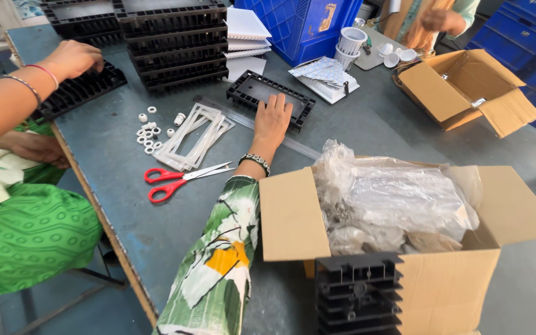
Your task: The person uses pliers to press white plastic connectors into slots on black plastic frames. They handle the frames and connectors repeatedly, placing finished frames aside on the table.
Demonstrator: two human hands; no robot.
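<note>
The black rectangular tray (271, 99) lies flat on the grey desk (367, 124), beyond a clear ruler (299, 146). Your left hand (272, 121) rests on its near edge, fingers (278, 103) spread flat, gripping nothing. Your right hand is out of view. Left of the tray lie white frames (195, 135), white rings (148, 131) and red scissors (178, 180). A co-worker's hand (72, 59) touches another black tray (75, 92). An open carton (404, 242) stands nearest you.
</note>
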